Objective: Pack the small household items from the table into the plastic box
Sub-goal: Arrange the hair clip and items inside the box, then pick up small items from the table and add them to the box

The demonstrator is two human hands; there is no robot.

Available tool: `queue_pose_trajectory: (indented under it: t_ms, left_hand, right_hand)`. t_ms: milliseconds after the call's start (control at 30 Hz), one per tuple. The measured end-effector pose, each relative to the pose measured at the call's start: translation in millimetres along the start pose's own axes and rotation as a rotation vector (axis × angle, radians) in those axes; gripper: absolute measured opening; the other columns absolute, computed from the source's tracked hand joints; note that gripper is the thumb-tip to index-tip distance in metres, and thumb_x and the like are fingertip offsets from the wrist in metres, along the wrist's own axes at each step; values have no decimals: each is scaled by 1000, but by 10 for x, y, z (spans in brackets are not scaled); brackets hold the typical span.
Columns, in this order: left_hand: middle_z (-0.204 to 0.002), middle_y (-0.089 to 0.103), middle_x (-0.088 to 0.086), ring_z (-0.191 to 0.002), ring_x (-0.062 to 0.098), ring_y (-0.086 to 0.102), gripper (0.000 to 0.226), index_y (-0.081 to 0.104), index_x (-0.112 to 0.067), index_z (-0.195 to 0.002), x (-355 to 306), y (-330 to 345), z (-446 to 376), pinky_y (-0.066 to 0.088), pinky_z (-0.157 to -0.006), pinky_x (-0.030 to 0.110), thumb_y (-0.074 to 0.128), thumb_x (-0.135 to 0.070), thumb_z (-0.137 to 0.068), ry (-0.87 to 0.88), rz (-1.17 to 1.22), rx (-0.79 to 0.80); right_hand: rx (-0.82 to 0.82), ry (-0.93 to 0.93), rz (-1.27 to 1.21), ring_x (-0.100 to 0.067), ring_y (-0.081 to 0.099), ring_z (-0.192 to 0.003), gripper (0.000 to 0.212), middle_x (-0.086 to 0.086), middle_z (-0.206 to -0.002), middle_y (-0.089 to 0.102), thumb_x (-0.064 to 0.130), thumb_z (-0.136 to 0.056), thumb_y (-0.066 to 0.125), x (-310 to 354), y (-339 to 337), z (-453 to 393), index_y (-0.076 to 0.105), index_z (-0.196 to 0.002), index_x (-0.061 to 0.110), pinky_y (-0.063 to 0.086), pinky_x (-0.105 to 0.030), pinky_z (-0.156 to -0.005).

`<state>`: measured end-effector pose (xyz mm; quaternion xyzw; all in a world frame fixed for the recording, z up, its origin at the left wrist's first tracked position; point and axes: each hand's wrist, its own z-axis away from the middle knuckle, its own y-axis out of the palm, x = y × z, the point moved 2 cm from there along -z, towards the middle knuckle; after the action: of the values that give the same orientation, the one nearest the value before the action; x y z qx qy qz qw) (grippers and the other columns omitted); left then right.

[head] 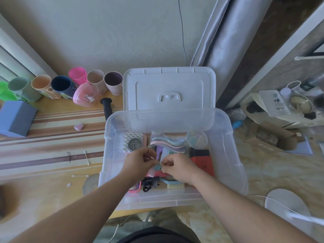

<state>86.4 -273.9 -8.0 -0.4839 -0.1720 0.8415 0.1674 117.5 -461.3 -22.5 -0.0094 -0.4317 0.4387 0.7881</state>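
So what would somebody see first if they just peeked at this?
Probably the big clear plastic box in the middle, lid propped open behind it, full of colourful bits. Right over it, the left hand and right hand pinch something tiny together. Next, the row of colourful cups along the wall on the left.

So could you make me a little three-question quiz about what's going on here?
1. True or false: the lid of the plastic box is closed.
2. Where are both hands: A over the cups, B inside the box, C on the floor?
3. What lies loose on the table left of the box?

Key: 1 false, it stands open. 2 B; the left hand and right hand pinch something small together. 3 cotton swabs.
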Motion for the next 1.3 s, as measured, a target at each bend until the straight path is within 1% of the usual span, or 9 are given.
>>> queue_pose_trajectory:
  t_ms: [233,333,400,533,667,833,967,1133,1300]
  left_hand:
    - [-114,70,-5,-85,3,64,55,65,-40,-118,117,-93,-19,45,-58,15,48,3,-88,-42,-147,-4]
    - [-132,61,-2,-108,15,61,54,69,-30,-120,131,-137,33,45,-80,20,55,6,-82,170,-361,-69]
    - [-136,58,3,-114,25,61,44,73,-27,-111,133,-250,117,51,-80,27,66,3,-79,358,-491,-143]
    - [-132,57,12,-128,36,52,39,73,-22,-103,61,-533,294,56,-92,47,72,3,-73,621,-532,-270]
    - [-133,56,8,-128,29,50,36,71,-23,-110,-145,-863,502,45,-104,36,69,-4,-79,741,-442,-359]
    - [-134,51,-2,-125,21,46,25,65,-28,-120,418,-1634,345,37,-103,32,57,-36,-98,458,-327,-533]
    - [-137,47,3,-127,32,43,39,58,-31,-126,1399,-2154,66,44,-105,53,66,-36,-88,146,-472,-436]
    - [-146,40,6,-134,34,38,51,55,-33,-133,2020,-2640,-222,47,-102,50,69,-25,-85,37,-581,-289]
    - [-159,19,4,-143,34,25,65,35,-40,-150,2272,-2976,-851,35,-115,47,60,-31,-91,-37,-642,-86]
  right_hand:
    - [-89,109,148,-19,71,-102,21,0,-108,77,31,-94,78,12,28,-151,78,-110,17,56,-37,-97]
    - [-106,85,247,-27,69,-101,20,-5,-104,75,30,-94,67,35,87,-166,74,-103,14,56,-41,-92]
    - [-136,28,390,-27,66,-97,12,1,-101,69,27,-95,58,73,104,-161,69,-95,23,57,-43,-86]
    - [-226,-219,545,-19,52,-129,38,10,-143,50,27,-95,62,261,215,-169,60,-133,33,49,-39,-105]
    - [-349,-405,576,-21,44,-125,48,8,-131,48,27,-94,62,809,363,-207,54,-141,37,44,-36,-106]
    - [-513,-714,460,-24,52,-109,33,2,-116,60,17,-90,67,1751,668,-280,69,-123,23,50,-36,-88]
    - [-422,-794,464,-25,56,-104,25,1,-108,64,17,-91,60,2294,1189,-572,71,-113,16,55,-41,-86]
    - [-229,-449,609,-25,52,-117,31,2,-124,56,24,-97,57,2433,1966,-1077,63,-127,21,52,-42,-95]
    - [-205,-20,599,-24,63,-109,25,4,-119,61,38,-101,58,2204,2428,-1498,62,-120,22,55,-38,-78]
